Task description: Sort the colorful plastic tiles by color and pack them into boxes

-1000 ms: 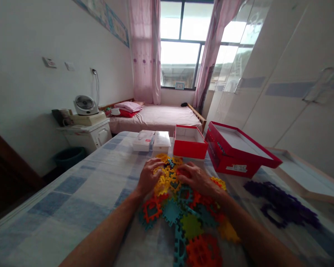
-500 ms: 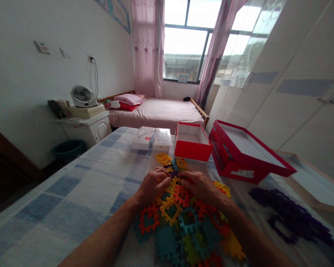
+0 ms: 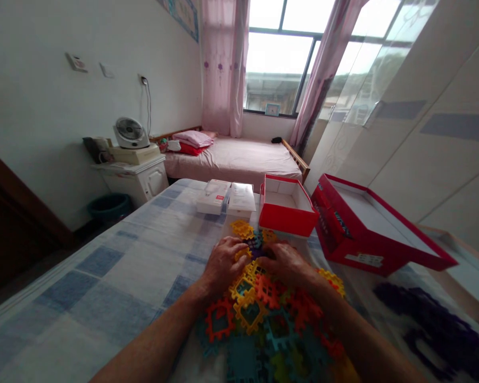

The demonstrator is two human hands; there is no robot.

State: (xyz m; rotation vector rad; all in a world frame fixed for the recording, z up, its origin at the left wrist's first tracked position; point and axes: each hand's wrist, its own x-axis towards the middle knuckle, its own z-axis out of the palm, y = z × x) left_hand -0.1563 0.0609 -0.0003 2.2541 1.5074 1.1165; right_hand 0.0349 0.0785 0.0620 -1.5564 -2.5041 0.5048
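A heap of plastic interlocking puzzle blocks [image 3: 249, 314], in yellow, orange, teal and green with toothed edges, is spread over the bed-like surface before me. My left hand [image 3: 225, 261] is at the heap's far left side, its fingers and thumb closed around a yellow block [image 3: 242, 253]. Opposite it, my right hand [image 3: 286, 260] reaches in from the right, thumb apart from the bent fingers, close to a purple block [image 3: 257, 252]. Nothing shows clearly in its grasp, and its fingertips are partly hidden. Another yellow block [image 3: 242, 229] lies beyond my hands.
Two white boxes [image 3: 213, 197] and a small red open box [image 3: 289, 222] stand behind the heap. A larger red box [image 3: 359, 250] is at the right, near a dark purple pile [image 3: 443, 324]. Checked cloth [image 3: 115, 287] covers the surface.
The view has swung slightly left, so the surroundings sit further right. My left fingers have stretched out around a yellow block. My right hand stays near the same part of the heap.
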